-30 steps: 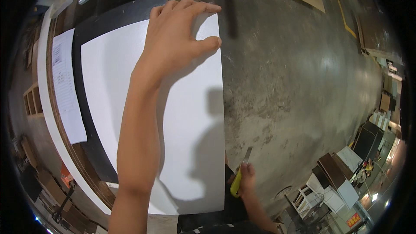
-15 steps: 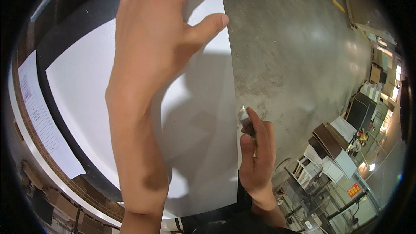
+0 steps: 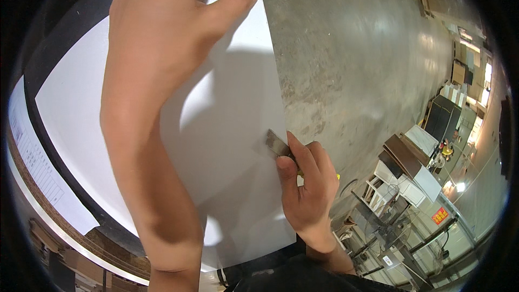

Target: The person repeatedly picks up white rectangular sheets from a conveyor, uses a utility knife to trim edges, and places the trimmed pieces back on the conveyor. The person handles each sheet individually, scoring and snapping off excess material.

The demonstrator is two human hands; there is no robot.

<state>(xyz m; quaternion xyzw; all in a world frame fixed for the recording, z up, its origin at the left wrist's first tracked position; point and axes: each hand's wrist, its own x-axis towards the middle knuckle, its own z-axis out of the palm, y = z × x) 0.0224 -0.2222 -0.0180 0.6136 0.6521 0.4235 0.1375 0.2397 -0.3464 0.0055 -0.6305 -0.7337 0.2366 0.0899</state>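
A large white panel (image 3: 232, 113) lies before me, its long right edge overhanging toward the floor side. My left hand (image 3: 167, 16) rests on the panel's far part, thumb stretched out toward the right edge; its other fingertips run off the top of the picture. In my right hand (image 3: 309, 176), at the panel's right edge, is a utility knife (image 3: 279, 145). Its flat metal blade points up and left over the panel, and a bit of yellow handle shows behind the fingers. Whether the blade touches the panel I cannot tell.
Beneath the panel is a black surface (image 3: 59, 48). A printed paper sheet (image 3: 48, 167) lies left of it, beside the table's rim. To the right is grey concrete floor (image 3: 346, 48), with stacked boards (image 3: 411, 162), a stand fan (image 3: 378, 227) and metal frames at lower right.
My right hand has turned the knife, bringing its blade from beside the edge to over the panel. My left hand and the panel have shifted left and up in the picture.
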